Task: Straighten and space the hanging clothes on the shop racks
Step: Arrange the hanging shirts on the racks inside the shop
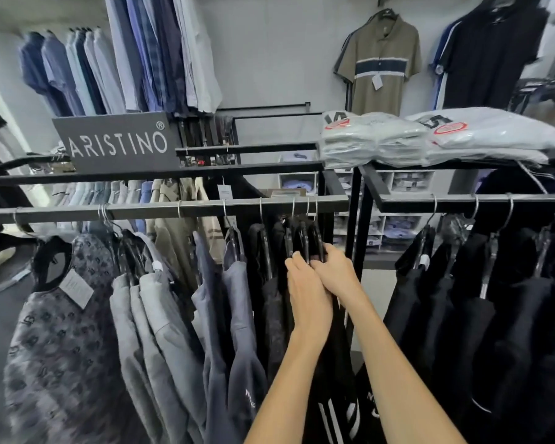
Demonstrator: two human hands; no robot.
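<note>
Left hand and right hand both curl round the bunched black tops at the right end of the near rail. Risks: pulling fabric slips a top off, and crammed hooks snag neighbours.

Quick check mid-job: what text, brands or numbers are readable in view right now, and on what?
"ARISTINO" with ®: grey sign on top of the rack.
Large numerals on the bagged folded shirts: distorted, not surely readable.
Red oval stickers on those bags: blurred.
Paper tags on the hanging clothes: too small.
White print low on those clothes: cut off, unreadable.
</note>
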